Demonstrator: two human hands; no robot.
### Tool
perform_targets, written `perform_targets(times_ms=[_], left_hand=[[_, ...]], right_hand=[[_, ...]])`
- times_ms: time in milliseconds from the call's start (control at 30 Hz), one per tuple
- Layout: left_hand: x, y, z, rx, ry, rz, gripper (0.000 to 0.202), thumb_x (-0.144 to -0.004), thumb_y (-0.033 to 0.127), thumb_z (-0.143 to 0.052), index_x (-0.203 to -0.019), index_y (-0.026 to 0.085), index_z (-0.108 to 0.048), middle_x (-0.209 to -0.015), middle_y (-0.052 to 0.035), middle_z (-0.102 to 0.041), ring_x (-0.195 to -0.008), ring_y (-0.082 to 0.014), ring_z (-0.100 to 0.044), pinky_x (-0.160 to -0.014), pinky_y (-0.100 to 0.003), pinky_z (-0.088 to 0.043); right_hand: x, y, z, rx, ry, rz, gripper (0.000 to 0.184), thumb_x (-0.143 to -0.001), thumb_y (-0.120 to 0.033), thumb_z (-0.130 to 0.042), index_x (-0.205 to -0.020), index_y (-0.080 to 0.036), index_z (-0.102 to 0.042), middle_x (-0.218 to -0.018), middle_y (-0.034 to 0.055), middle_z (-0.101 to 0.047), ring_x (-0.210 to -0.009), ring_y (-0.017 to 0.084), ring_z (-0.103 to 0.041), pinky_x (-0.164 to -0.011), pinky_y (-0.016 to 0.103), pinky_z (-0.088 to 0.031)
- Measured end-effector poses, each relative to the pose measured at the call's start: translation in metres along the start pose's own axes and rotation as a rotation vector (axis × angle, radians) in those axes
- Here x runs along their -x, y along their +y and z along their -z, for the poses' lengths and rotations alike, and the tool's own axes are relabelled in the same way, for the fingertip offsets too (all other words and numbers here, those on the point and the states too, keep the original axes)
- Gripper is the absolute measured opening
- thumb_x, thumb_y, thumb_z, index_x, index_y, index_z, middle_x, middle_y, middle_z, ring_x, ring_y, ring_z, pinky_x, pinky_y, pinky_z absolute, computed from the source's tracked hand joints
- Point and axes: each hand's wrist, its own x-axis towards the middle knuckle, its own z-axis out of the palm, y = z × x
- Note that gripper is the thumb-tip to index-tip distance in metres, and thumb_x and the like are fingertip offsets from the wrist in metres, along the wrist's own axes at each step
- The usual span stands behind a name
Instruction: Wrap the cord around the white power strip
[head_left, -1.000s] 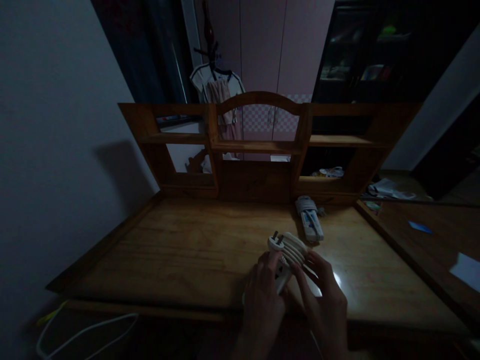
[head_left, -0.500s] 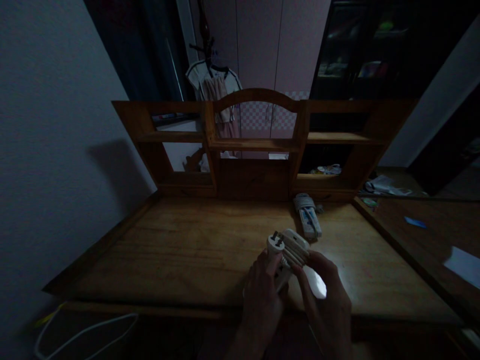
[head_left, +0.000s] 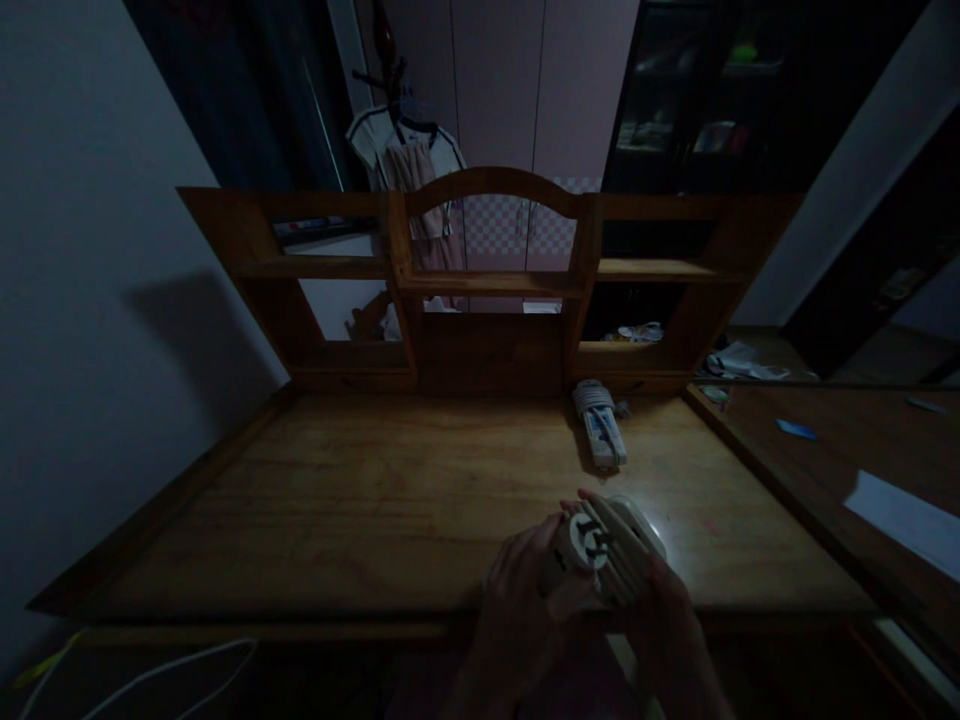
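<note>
Above the front of the desk, both hands hold a white power strip with its cord wound around it. The three-pin plug sticks up beside the coils, prongs facing up and toward me. My left hand is closed around the plug side of the bundle. On the other side, my right hand grips the coils and the strip, its fingertips partly hidden. A second power strip, also wrapped in its cord, lies farther back on the desk.
The wooden desktop has a raised shelf unit along its back and a wall at left. To the right, another wooden surface bears a paper sheet and a blue card. A white cable hangs at lower left.
The bundle has come closer and lower, tilting so the plug faces me more. My right hand has shifted from fingertip contact to a fuller grip on the coils. The view has shifted slightly right.
</note>
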Motion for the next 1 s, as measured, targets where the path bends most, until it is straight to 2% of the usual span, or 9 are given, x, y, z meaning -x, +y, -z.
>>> perform_targets(times_ms=[100, 233, 300, 367, 567, 667, 767, 900, 1000], left_hand=[[-0.002, 0.002, 0.001, 0.009, 0.007, 0.02, 0.027, -0.091, 0.025, -0.055, -0.118, 0.026, -0.061, -0.129, -0.0081, -0.06, -0.116, -0.0209, -0.057, -0.094, -0.038, -0.052], [-0.006, 0.004, 0.002, 0.007, 0.017, 0.005, 0.023, -0.09, 0.025, -0.057, -0.111, 0.029, -0.065, -0.127, -0.0062, -0.061, -0.115, -0.0205, -0.058, -0.094, -0.038, -0.052], [-0.008, 0.004, 0.003, 0.011, 0.035, -0.031, 0.02, -0.09, 0.026, -0.057, -0.108, 0.028, -0.066, -0.127, -0.0068, -0.061, -0.114, -0.0211, -0.059, -0.093, -0.038, -0.053], [-0.009, 0.004, 0.003, 0.027, 0.043, -0.041, 0.02, -0.091, 0.026, -0.056, -0.107, 0.028, -0.066, -0.126, -0.0069, -0.061, -0.113, -0.0212, -0.059, -0.093, -0.038, -0.053], [-0.005, 0.002, 0.0, 0.072, -0.041, 0.067, 0.031, -0.088, 0.022, -0.06, -0.118, 0.03, -0.059, -0.127, -0.0059, -0.06, -0.115, -0.0201, -0.057, -0.095, -0.038, -0.052], [-0.002, -0.002, 0.0, 0.054, -0.04, -0.003, 0.038, -0.088, 0.017, -0.059, -0.122, 0.032, -0.055, -0.134, -0.0062, -0.053, -0.122, -0.0214, -0.052, -0.098, -0.039, -0.048], [-0.002, -0.006, 0.004, 0.044, -0.055, -0.036, 0.045, -0.085, 0.014, -0.063, -0.123, 0.033, -0.052, -0.139, -0.0068, -0.047, -0.124, -0.0232, -0.049, -0.098, -0.041, -0.047], [-0.004, -0.007, 0.009, 0.054, -0.115, 0.005, 0.051, -0.082, 0.009, -0.064, -0.125, 0.033, -0.049, -0.136, -0.0066, -0.049, -0.121, -0.0234, -0.049, -0.098, -0.041, -0.046], [-0.005, -0.006, 0.01, 0.067, -0.144, 0.006, 0.059, -0.081, 0.007, -0.063, -0.13, 0.034, -0.044, -0.133, -0.0068, -0.05, -0.121, -0.0234, -0.049, -0.098, -0.041, -0.045]], right_hand=[[0.001, 0.003, 0.002, 0.068, 0.114, 0.033, 0.053, -0.083, -0.061, -0.05, -0.114, -0.024, -0.071, -0.101, 0.0171, -0.071, -0.087, 0.032, -0.069, -0.07, 0.046, -0.058], [0.002, 0.012, 0.007, -0.019, 0.162, -0.07, 0.046, -0.081, -0.057, -0.053, -0.113, -0.028, -0.07, -0.11, 0.0138, -0.069, -0.089, 0.03, -0.069, -0.07, 0.044, -0.059], [0.003, 0.012, 0.007, -0.043, 0.171, -0.106, 0.046, -0.082, -0.056, -0.053, -0.114, -0.028, -0.07, -0.108, 0.0134, -0.07, -0.088, 0.029, -0.07, -0.069, 0.042, -0.059], [0.003, 0.009, 0.003, -0.066, 0.192, -0.128, 0.044, -0.08, -0.054, -0.057, -0.112, -0.026, -0.07, -0.103, 0.0127, -0.071, -0.088, 0.029, -0.069, -0.07, 0.042, -0.058], [0.002, -0.003, -0.016, -0.123, 0.359, -0.228, 0.046, -0.07, -0.044, -0.073, -0.108, -0.018, -0.07, -0.099, 0.012, -0.072, -0.083, 0.027, -0.07, -0.069, 0.038, -0.057], [-0.002, 0.0, -0.016, -0.127, 0.358, -0.193, 0.045, -0.071, -0.047, -0.073, -0.106, -0.018, -0.071, -0.097, 0.011, -0.072, -0.084, 0.026, -0.069, -0.073, 0.037, -0.057], [-0.005, 0.005, -0.013, -0.098, 0.374, -0.161, 0.043, -0.078, -0.054, -0.066, -0.103, -0.02, -0.071, -0.093, 0.0099, -0.073, -0.08, 0.026, -0.07, -0.069, 0.036, -0.058], [-0.008, 0.012, -0.01, -0.131, 0.339, -0.195, 0.053, -0.082, -0.065, -0.053, -0.1, -0.018, -0.071, -0.09, 0.0114, -0.073, -0.083, 0.029, -0.07, -0.07, 0.041, -0.057], [-0.01, 0.013, -0.008, -0.164, 0.339, -0.233, 0.051, -0.08, -0.065, -0.056, -0.098, -0.019, -0.072, -0.094, 0.0108, -0.073, -0.089, 0.029, -0.069, -0.077, 0.043, -0.056]])
